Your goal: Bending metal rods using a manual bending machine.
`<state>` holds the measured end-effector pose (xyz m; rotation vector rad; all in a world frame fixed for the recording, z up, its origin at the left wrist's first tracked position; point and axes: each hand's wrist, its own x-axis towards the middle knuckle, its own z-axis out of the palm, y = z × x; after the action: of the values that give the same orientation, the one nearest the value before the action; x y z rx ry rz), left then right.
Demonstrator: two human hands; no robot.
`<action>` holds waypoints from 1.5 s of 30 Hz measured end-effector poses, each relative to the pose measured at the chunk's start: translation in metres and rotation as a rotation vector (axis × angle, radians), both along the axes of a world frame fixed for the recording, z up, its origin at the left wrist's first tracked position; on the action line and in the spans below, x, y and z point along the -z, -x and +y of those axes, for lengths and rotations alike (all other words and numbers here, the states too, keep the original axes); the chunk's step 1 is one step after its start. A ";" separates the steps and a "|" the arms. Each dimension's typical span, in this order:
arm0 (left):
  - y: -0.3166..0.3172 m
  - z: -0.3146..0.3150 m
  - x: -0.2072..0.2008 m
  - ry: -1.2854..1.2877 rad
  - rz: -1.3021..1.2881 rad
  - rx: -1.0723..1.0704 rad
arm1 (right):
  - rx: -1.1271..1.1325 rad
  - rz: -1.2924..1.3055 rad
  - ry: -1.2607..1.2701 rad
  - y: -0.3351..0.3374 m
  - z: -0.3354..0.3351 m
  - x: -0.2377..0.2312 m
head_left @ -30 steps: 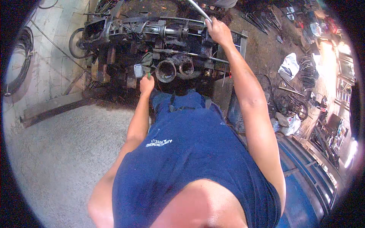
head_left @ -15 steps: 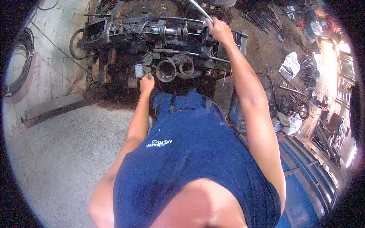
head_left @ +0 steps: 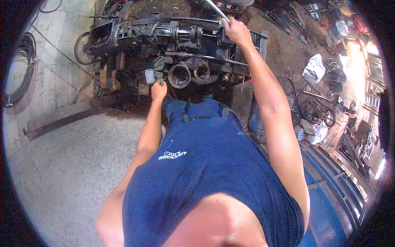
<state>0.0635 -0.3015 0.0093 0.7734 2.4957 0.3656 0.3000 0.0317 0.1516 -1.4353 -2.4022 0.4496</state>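
A dark, greasy machine (head_left: 187,35) with metal rods and a cylinder stretches across the far side before me. My right hand (head_left: 236,31) is wrapped round the end of a bare metal bar (head_left: 215,9), which slants up and left out of view. Lower and to the left, my left hand (head_left: 158,90) is closed on a small green handle (head_left: 161,82); what it belongs to is hard to make out. Just beyond that hand is a small pale grey box (head_left: 149,76). To its right, two round, rusty openings (head_left: 180,76) face up from the machine.
A heap of pale grey granules (head_left: 82,164) lies at left, behind a low beam (head_left: 66,119). Coiled black hose (head_left: 22,70) hangs on the left wall. At right are bundled rods (head_left: 284,20), tangled cables (head_left: 319,109), white bags (head_left: 314,70) and a blue metal structure (head_left: 329,197).
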 end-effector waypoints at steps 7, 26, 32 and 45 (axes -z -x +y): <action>0.001 0.002 -0.004 0.048 -0.012 0.037 | -0.031 0.005 0.002 -0.001 0.004 0.004; 0.001 0.002 0.007 0.081 -0.040 0.038 | -0.028 0.003 -0.026 -0.001 0.004 0.006; -0.001 0.002 0.003 0.046 -0.050 0.017 | -0.036 0.025 -0.026 0.005 0.003 0.008; -0.004 0.001 0.003 0.004 -0.031 0.023 | 0.000 0.021 0.014 0.000 0.002 0.002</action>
<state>0.0673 -0.3006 0.0063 0.7877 2.4563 0.3615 0.2999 0.0338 0.1494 -1.4293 -2.3873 0.4803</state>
